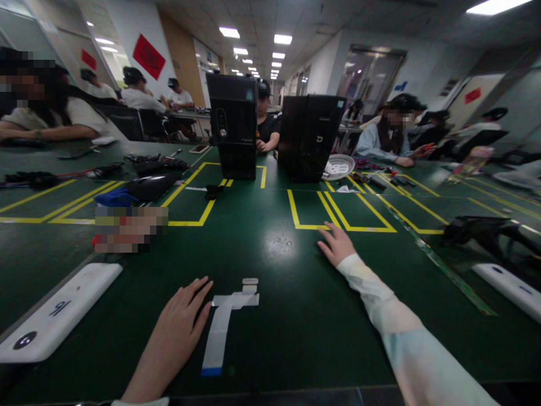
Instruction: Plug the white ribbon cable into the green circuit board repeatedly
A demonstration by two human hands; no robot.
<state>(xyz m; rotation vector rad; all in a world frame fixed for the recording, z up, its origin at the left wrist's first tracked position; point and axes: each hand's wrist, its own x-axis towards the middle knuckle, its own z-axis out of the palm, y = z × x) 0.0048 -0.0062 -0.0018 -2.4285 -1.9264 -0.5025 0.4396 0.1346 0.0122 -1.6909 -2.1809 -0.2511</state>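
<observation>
On the green tabletop (270,332) lies a white flat ribbon cable (218,338) with a blue end and a small connector at its far end. My left hand (182,313) rests just left of this cable, fingers stretched forward, with the thumb side close to its bend. Farther out to the right, my right hand (336,243) reaches over the table near the yellow tape, fingers spread. Neither hand holds anything that I can see.
Two black computer towers (232,129) stand at the far side, with a white basket (339,167) beside the right one. A white casing (59,316) lies at the left, a long green circuit strip (439,265) at the right. Several people sit around.
</observation>
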